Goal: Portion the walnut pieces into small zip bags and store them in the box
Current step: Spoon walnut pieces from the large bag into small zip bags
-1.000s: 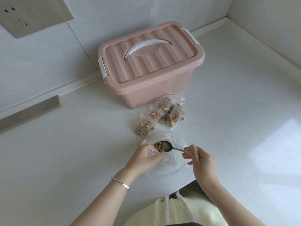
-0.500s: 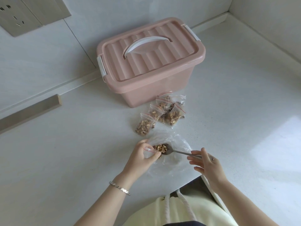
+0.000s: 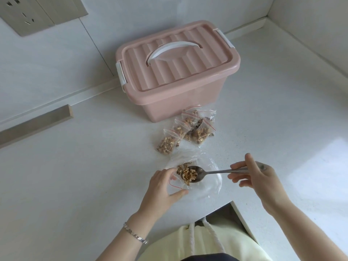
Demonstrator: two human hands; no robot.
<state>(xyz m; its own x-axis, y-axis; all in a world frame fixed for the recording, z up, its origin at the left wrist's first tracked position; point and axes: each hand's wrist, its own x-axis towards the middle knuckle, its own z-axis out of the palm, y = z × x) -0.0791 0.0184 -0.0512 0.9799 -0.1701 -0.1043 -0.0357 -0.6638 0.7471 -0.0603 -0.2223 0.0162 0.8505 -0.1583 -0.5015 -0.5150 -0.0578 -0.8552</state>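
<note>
Near the table's (image 3: 75,185) front edge, pinches the small zip bag (image 3: 176,184) with curled left hand (image 3: 162,187) fingers (image 3: 178,194). Grips the spoon (image 3: 212,172) handle with the right hand (image 3: 258,178), walnut pieces (image 3: 188,175) heaped in its bowl at the bag's mouth. Filled bags (image 3: 186,129) just beside the lidded box (image 3: 177,72).

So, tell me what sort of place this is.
Most likely a home kitchen counter. A white speckled worktop runs into a wall corner with a wall socket above it. A spoon of walnut pieces is held at a small zip bag, near a pink lidded box.
</note>
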